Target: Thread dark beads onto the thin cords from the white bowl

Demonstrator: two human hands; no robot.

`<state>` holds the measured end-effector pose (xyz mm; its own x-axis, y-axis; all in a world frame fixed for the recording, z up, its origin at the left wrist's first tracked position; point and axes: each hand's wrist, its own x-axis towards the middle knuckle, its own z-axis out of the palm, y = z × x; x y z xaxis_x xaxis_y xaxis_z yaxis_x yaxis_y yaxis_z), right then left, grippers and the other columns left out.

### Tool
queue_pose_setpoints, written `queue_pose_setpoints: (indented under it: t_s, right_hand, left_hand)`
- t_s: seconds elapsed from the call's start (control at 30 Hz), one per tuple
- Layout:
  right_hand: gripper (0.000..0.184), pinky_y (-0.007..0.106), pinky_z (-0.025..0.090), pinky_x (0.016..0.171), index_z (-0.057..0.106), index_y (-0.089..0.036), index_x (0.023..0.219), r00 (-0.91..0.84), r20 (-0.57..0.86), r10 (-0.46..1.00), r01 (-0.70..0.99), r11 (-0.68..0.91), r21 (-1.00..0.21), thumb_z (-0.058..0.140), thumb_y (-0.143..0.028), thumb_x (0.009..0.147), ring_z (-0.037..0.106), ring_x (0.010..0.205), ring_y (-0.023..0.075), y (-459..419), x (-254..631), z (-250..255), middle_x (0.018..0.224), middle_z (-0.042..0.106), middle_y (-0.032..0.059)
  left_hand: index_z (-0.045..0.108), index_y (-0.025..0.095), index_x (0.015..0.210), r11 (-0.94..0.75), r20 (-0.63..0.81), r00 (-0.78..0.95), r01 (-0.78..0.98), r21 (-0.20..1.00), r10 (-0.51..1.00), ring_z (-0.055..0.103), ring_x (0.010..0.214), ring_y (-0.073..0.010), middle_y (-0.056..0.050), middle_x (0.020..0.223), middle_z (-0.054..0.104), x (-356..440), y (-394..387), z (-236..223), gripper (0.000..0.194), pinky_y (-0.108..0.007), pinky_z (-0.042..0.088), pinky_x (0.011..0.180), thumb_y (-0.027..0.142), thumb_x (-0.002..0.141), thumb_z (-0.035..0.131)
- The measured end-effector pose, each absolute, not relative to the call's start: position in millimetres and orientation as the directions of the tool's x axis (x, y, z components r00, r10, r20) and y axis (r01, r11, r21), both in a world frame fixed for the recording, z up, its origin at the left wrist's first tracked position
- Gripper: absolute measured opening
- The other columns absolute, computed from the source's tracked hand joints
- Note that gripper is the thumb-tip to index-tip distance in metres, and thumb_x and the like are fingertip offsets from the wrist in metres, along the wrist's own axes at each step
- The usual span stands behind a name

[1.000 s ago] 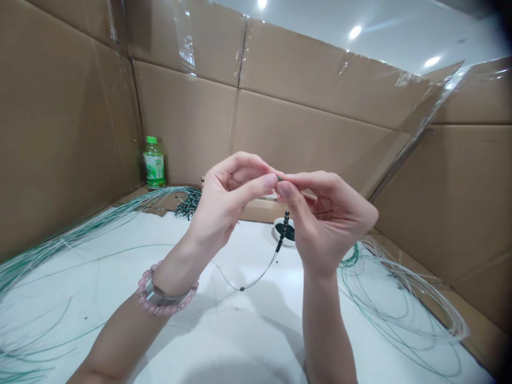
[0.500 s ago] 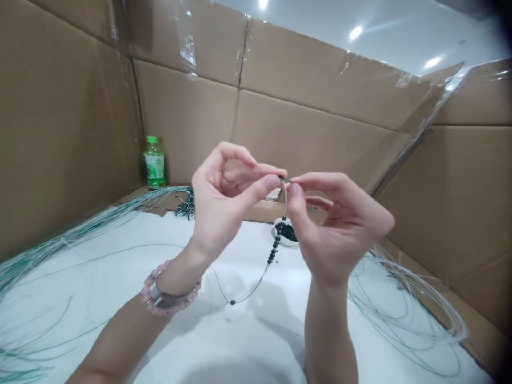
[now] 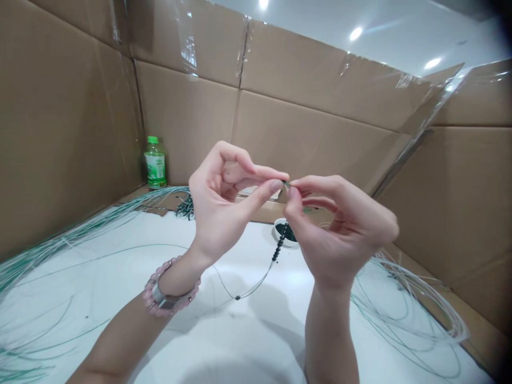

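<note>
the beaded cord (image 3: 277, 252) is pinched by its upper end near the centre of the view, its beads hanging toward six o'clock. the fingers of the left hand (image 3: 224, 205) and right hand (image 3: 344, 234) are closed, thumb to index, on that end. fine fingertip work is judged in hand; for the next move, steady tension appears required. at nine o'clock, the green-capped bottle (image 3: 155, 168) is labelled; its writing cannot be read.
</note>
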<state>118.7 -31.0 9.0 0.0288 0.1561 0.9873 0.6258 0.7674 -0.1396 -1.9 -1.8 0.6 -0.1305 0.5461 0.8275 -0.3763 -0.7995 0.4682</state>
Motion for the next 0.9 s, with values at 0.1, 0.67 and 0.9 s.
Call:
queue_pose_setpoints:
  t_s: [0.1,0.67,0.9]
  right_hand:
    - [0.024,0.030,0.054,0.054,0.065,-0.028,0.078,0.000,0.990,0.140,0.660,0.744,-0.105,0.064,-0.005,0.075,0.056,0.057,0.0136,-32.9,119.7,9.7,0.066,0.063,-0.0041]
    - [0.021,0.026,0.057,0.060,0.068,-0.026,0.086,0.003,0.987,0.159,0.590,0.797,-0.130,0.066,-0.006,0.080,0.065,0.066,0.0111,-29.2,119.9,6.9,0.077,0.071,-0.0054]
    - [0.026,0.025,0.062,0.065,0.069,-0.027,0.090,0.051,0.975,0.214,0.497,0.842,-0.211,0.068,-0.004,0.078,0.069,0.074,0.0130,-26.0,118.9,5.2,0.082,0.071,-0.0033]
  left_hand:
    - [0.053,0.023,0.081,-0.828,0.844,-0.148,-0.338,0.447,0.516,0.073,0.078,-0.0128,0.006,0.079,0.073,-1.7,-4.0,-0.3,0.026,-0.024,0.060,0.072,0.014,0.074,0.076]
    - [0.053,0.021,0.087,-0.932,0.923,-0.147,-0.128,0.339,0.356,0.074,0.076,-0.0144,0.004,0.078,0.075,-9.6,4.4,2.6,0.026,-0.020,0.060,0.065,0.013,0.075,0.075]
    - [0.056,0.021,0.087,-0.930,0.918,-0.153,-0.097,0.355,0.367,0.073,0.077,-0.0137,0.005,0.074,0.072,-11.7,5.4,3.3,0.024,-0.020,0.059,0.067,0.016,0.075,0.075]
